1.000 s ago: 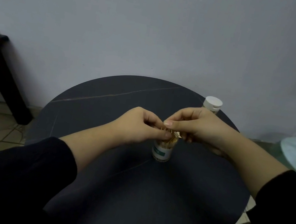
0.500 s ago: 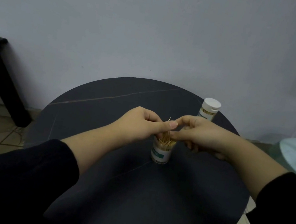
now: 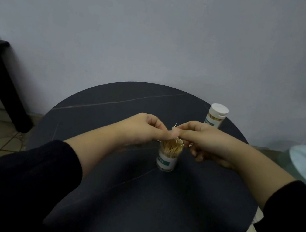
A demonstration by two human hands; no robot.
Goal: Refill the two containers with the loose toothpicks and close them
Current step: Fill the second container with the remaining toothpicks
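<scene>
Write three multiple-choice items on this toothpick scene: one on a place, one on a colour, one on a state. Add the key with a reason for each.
1. Where on the table does the capped container stand?
A) at the far right edge
B) at the near left edge
C) dead centre

2. What colour is its cap?
A) red
B) white
C) black

3. How is the near container, just below the left hand and right hand?
A) lying on its side
B) closed with a lid
C) upright and open

Key:
1 A, it stands beyond the right hand, close to the rim.
2 B, the cap shows white against the dark table.
3 C, toothpicks show through its uncovered mouth.
</scene>
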